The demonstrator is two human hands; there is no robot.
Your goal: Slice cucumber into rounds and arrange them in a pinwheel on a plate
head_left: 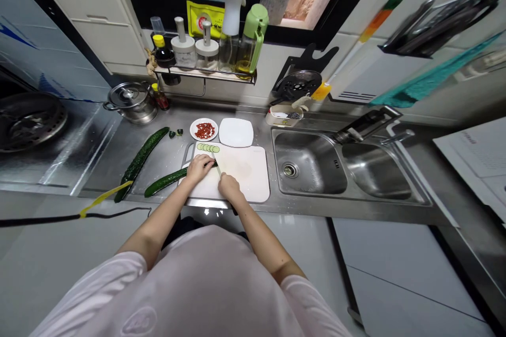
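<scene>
Our left hand [200,167] curls over the cucumber [168,180], which crosses the board [251,179]'s left edge; our right hand [229,187] is closed around the knife [219,169]. Slices [208,148] lie far left.

Long dark-green cucumber [166,181]: stretch hidden under the left hand [200,168]. Narrow-bladed, black-handled knife [219,170]: handle mostly covered by the right hand [229,188]. Round black frying pan [29,121], far left of the grip: cut off by edge. Yellow rectangular packet [195,16], beyond the grip: small print illegible.

Cuke slices [208,148] on bd [249,176], sink [312,155] to R.
</scene>
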